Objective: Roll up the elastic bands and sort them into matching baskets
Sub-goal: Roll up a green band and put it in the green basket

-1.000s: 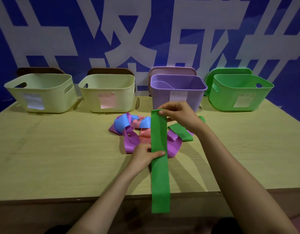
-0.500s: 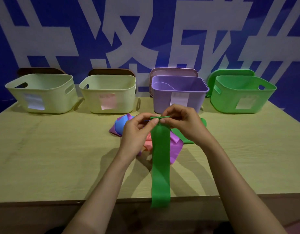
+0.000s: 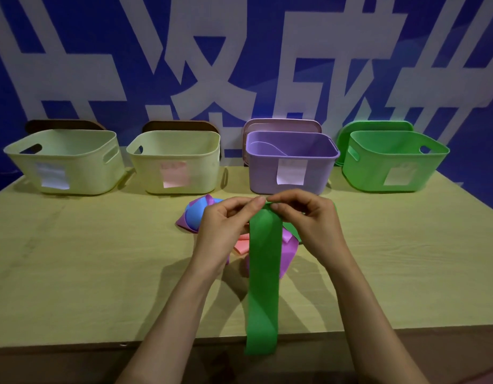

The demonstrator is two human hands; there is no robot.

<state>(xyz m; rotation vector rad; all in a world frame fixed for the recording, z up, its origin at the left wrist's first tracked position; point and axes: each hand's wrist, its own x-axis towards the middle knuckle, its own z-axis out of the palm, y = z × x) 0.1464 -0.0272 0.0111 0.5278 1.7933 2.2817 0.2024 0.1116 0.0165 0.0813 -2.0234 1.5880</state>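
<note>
A long green elastic band (image 3: pixel 263 286) hangs flat from my hands, and its lower end drops past the table's front edge. My left hand (image 3: pixel 225 228) and my right hand (image 3: pixel 309 220) both pinch its top end between thumb and fingers, above a heap of loose bands (image 3: pixel 192 220) in blue, purple, pink and green. Four baskets stand in a row at the back: a cream basket (image 3: pixel 65 162) with a white label, a cream basket (image 3: pixel 173 162) with a pink label, a purple basket (image 3: pixel 292 159) and a green basket (image 3: pixel 392 162).
The wooden table (image 3: pixel 87 259) has its front edge close to me. Lids lean against the blue wall behind the baskets. A purple band lies inside the purple basket.
My left hand has come up from the band's middle to its top end beside my right hand. Both now pinch that end, and the band's lower end has risen slightly.
</note>
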